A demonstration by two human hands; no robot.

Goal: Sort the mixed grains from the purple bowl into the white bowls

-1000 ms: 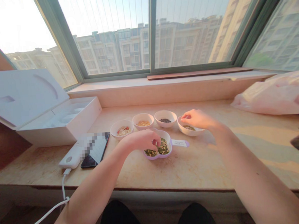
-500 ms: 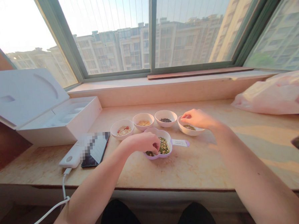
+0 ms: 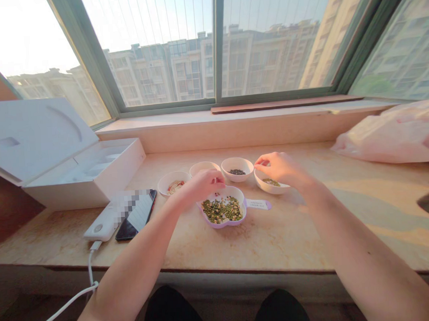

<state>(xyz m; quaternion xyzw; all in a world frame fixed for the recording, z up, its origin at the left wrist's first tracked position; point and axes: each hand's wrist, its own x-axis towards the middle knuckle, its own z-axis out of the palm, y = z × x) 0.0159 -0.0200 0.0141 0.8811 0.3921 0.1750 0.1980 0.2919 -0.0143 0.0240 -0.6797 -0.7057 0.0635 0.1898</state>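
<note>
My left hand (image 3: 205, 184), its fingertips pinched together, hovers over the back of a purple-rimmed bowl (image 3: 244, 215) with a labelled handle (image 3: 259, 204). Mixed beans (image 3: 222, 210), green and pale yellow, lie in that bowl. Whatever the left fingertips hold is too small to make out. My right hand (image 3: 281, 167) is above the rightmost white bowl (image 3: 274, 190), which contains small greenish beans (image 3: 271, 182). Its thumb and fingers are drawn together at the far rim; anything between them is hidden.
Behind stand a white bowl of dark beans (image 3: 236, 172), another white bowl (image 3: 202, 165) partly covered by my left hand, and one with reddish-pale pieces (image 3: 174, 187). To the left are a phone (image 3: 136, 222), a white power bank (image 3: 101, 223) and an open box (image 3: 93, 179); a plastic bag (image 3: 393, 134) is at right.
My left hand has risen out of the beans and moved back toward the bowl's far edge, uncovering them. The right hand has lifted and shifted slightly left at its bowl.
</note>
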